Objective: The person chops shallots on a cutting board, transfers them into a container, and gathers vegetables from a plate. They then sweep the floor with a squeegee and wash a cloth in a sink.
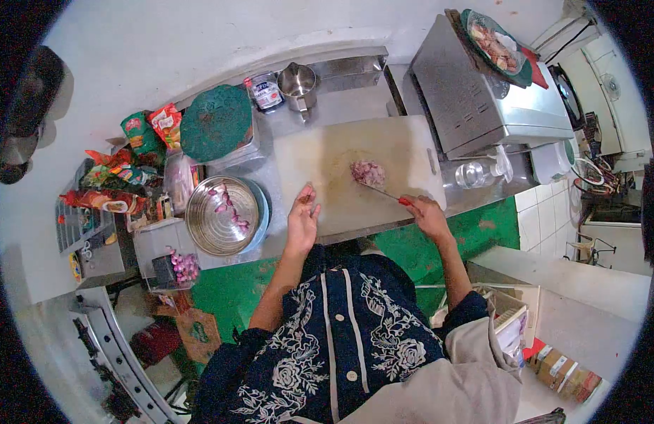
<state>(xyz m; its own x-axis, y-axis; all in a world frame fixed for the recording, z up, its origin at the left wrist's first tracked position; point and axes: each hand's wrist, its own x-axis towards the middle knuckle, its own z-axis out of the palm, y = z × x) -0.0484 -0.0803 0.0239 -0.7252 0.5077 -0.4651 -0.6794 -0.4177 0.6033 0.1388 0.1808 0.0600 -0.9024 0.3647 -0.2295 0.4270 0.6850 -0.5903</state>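
Left hand (303,218) open; right hand (429,216) grips knife (381,191) at chopped onion (368,172) on board (306,152). Bowl (202,225), left, holds small onions (235,218); jug (296,81) beyond board.

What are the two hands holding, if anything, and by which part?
The right hand holds a knife by its red handle; the left hand is open and holds nothing.
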